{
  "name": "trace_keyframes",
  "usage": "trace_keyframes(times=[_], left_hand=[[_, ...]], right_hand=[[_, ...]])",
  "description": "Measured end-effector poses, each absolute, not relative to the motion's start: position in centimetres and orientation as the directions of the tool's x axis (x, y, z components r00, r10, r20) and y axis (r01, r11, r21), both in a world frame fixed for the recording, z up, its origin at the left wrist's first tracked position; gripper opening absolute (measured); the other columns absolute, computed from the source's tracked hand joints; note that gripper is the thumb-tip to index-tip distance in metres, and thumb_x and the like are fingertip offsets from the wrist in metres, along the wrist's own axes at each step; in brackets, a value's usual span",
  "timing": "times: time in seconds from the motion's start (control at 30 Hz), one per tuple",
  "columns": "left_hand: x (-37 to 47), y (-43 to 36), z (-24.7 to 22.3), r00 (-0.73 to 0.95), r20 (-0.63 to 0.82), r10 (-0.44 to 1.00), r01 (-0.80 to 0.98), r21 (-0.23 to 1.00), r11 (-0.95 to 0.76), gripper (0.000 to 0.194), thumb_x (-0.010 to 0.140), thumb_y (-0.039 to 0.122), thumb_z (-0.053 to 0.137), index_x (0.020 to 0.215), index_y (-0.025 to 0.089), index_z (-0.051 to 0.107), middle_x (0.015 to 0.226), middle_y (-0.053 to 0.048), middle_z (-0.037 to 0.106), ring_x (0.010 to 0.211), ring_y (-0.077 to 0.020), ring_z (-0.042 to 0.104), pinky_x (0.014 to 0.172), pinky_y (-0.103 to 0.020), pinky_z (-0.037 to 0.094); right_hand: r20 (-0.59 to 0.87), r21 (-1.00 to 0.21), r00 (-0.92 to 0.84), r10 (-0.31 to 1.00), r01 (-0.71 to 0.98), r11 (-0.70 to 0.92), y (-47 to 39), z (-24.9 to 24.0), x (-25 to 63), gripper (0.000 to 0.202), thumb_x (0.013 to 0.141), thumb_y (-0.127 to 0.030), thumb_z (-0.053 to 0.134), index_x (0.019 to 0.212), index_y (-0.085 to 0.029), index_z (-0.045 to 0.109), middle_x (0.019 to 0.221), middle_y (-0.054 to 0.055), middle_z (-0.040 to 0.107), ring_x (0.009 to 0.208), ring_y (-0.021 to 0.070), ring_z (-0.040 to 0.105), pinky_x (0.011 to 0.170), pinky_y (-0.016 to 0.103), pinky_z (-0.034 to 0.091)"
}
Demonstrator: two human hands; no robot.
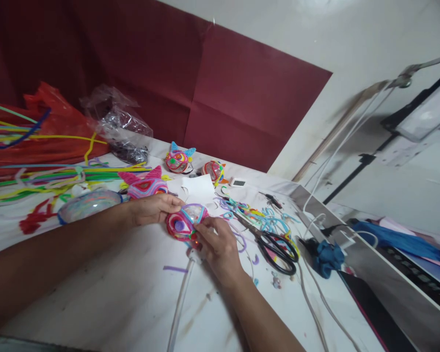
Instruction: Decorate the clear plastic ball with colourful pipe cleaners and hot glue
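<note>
A small clear craft piece (179,226) trimmed with pink, red and blue pipe cleaners, with a purple dot in the middle, is held up over the table between both my hands. My left hand (157,208) pinches its upper left edge. At its lower right edge, my right hand (218,244) closes its fingers beside small red and green pieces. Just below, the end of a white cord (183,288) shows, partly behind the craft piece and my fingers. A purple pipe-cleaner scrap (175,269) lies nearby.
Black-handled scissors (278,252) lie right of my hands, among pipe-cleaner scraps (271,220). Behind stand similar craft pieces with blue ears (178,159) and pink ears (144,183). Long pipe cleaners (69,173) and a red bag (58,115) fill the left. Cords run along the right.
</note>
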State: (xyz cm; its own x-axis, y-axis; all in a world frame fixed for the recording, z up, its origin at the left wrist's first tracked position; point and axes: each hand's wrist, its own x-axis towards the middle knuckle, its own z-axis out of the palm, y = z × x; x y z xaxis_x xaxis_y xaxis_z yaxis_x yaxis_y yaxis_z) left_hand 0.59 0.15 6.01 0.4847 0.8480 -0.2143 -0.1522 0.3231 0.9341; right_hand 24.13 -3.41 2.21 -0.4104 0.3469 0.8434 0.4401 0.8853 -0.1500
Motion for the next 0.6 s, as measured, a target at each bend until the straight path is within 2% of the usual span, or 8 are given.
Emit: trace_keyframes(times=[0.23, 0.6], left_hand=[[0.74, -0.14, 6.31, 0.482, -0.214, 0.849, -0.151, 0.935, 0.322, 0.04, 0.062, 0.035, 0.092, 0.09, 0.009, 0.076, 0.085, -0.01, 0.078, 0.076, -0.0186, 0.067, 0.08, -0.029, 0.05], [0.67, -0.02, 6.0, 0.487, -0.207, 0.848, -0.159, 0.934, 0.319, 0.035, 0.067, 0.032, 0.089, 0.091, 0.009, 0.076, 0.087, -0.01, 0.078, 0.076, -0.0186, 0.068, 0.079, -0.029, 0.051]], right_hand=[[0.852, -0.14, -0.401, 0.337, 0.446, 0.884, -3.34, 2.13, 24.01, 0.026, 0.09, -0.008, 0.061, 0.11, -0.022, 0.07, 0.095, 0.008, 0.069, 0.083, 0.0204, 0.064, 0.07, 0.035, 0.053], [0.852, -0.124, -0.404, 0.332, 0.459, 0.879, -3.39, 2.09, 24.0, 0.027, 0.091, -0.009, 0.061, 0.113, -0.022, 0.069, 0.095, 0.008, 0.068, 0.082, 0.0202, 0.065, 0.068, 0.035, 0.054]])
